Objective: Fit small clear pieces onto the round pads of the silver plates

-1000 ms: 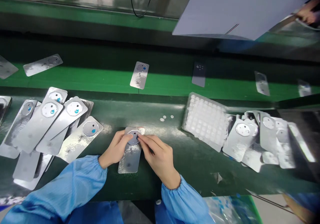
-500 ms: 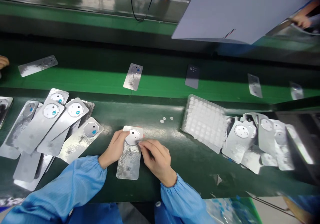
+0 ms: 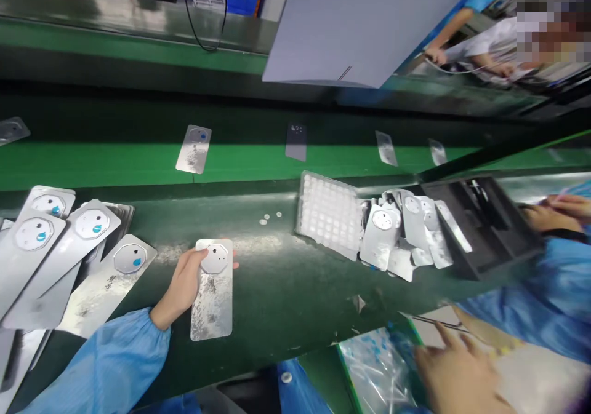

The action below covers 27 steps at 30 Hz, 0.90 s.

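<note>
My left hand (image 3: 182,288) grips a silver rectangular panel (image 3: 213,291) with a white octagonal patch near its top, holding it by its left edge on the dark green bench. My right hand (image 3: 455,374) has swung down to the lower right; it is smeared by motion, fingers spread over a clear bag of small blue-and-white stickers (image 3: 378,368) at the bench edge. Nothing shows in it.
A fanned pile of similar panels (image 3: 69,251) lies left. A white blister tray (image 3: 330,214) and loose panels (image 3: 406,232) lie right, beside a black tray (image 3: 480,223). Single panels (image 3: 194,148) ride the green conveyor. A co-worker's blue sleeve (image 3: 545,285) is at right.
My right hand left the panel's octagonal patch and moved down to the right onto the sticker bag. The view swung right; my left hand still holds the panel.
</note>
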Each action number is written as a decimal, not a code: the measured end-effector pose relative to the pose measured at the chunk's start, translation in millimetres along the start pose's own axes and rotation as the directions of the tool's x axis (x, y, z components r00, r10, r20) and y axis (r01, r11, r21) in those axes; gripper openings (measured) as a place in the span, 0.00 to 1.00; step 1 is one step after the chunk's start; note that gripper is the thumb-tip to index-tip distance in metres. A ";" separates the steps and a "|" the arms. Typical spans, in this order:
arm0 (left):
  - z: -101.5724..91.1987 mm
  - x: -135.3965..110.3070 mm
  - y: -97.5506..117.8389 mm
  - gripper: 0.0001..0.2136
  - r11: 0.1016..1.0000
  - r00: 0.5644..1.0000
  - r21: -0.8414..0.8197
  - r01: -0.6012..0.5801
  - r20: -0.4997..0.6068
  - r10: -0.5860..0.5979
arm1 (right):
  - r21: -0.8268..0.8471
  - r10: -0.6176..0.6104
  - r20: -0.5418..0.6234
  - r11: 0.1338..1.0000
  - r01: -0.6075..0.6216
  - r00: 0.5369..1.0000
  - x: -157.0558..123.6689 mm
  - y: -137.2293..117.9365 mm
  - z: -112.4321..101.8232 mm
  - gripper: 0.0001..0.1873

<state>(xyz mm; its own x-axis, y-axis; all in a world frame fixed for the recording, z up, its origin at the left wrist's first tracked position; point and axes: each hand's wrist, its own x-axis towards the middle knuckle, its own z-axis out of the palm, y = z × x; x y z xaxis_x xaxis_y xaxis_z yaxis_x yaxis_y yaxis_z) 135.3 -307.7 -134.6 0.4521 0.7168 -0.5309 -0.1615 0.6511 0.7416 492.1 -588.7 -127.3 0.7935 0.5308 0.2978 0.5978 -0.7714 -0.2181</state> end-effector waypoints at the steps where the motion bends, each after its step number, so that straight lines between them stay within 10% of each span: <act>1: 1.2 -1.0 1.4 0.23 1.000 1.000 -0.002 -0.001 -0.006 0.001 | 0.034 -0.055 -0.078 0.998 0.058 0.995 -4.1 -21.3 10.1 0.21; 6: 3.5 -5.0 6.1 0.25 1.000 0.999 0.002 -0.027 -0.023 0.027 | 0.546 -0.506 0.023 0.729 0.414 0.862 -6.1 -186.5 65.0 0.17; 9: 1.6 -3.6 3.9 0.24 0.999 0.999 0.002 -0.047 -0.005 0.047 | 0.620 -0.623 0.068 0.638 0.457 0.779 10.3 -243.8 86.0 0.17; 16: -6.6 0.6 -8.6 0.32 0.985 0.988 0.091 -0.149 0.041 0.146 | 0.668 -0.664 0.107 0.599 0.441 0.740 37.9 -257.9 106.3 0.19; 21: -13.2 -2.9 -14.8 0.26 0.750 0.880 0.512 -0.418 0.025 0.474 | 0.736 -0.657 0.182 0.584 0.342 0.731 30.1 -264.5 85.4 0.19; 27: -9.9 -4.4 -18.6 0.12 0.571 0.774 0.564 -0.596 0.212 0.597 | 0.823 -0.793 0.448 0.546 0.155 0.414 8.7 -282.1 50.0 0.18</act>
<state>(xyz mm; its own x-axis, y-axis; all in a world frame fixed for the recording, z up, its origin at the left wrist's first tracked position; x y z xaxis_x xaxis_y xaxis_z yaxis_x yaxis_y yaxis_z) 127.6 -320.5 -150.1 0.4393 0.8904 0.1192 0.1335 -0.1959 0.9715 336.0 -349.0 -109.7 -0.0947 0.9882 -0.1205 0.5430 -0.0502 -0.8383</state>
